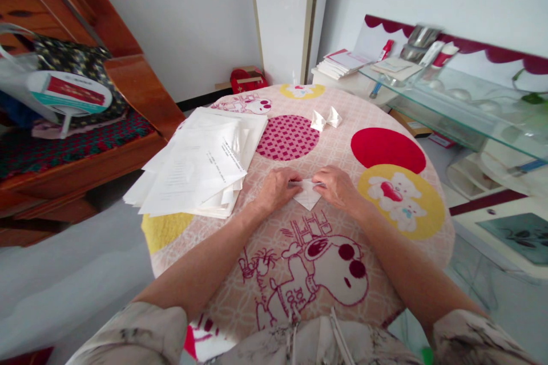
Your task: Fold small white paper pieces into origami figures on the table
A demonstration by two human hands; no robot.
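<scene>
A small piece of folded white paper (308,196) lies on the patterned tablecloth in front of me, its lower end coming to a point. My left hand (280,187) grips its upper left edge, fingers closed on it. On the opposite side my right hand (338,187) pinches the upper right edge. The fingers hide the paper's upper corners. Farther back on the table stand two small folded paper shapes, the left one (317,121) and the right one (334,117), both apart from my hands.
A loose stack of printed paper sheets (192,165) covers the table's left side. The round table's cloth (274,228) has cartoon patterns. To the right stands a glass shelf (466,108) with cups and metal containers. A wooden bench (141,102) with a bag and fan is at left.
</scene>
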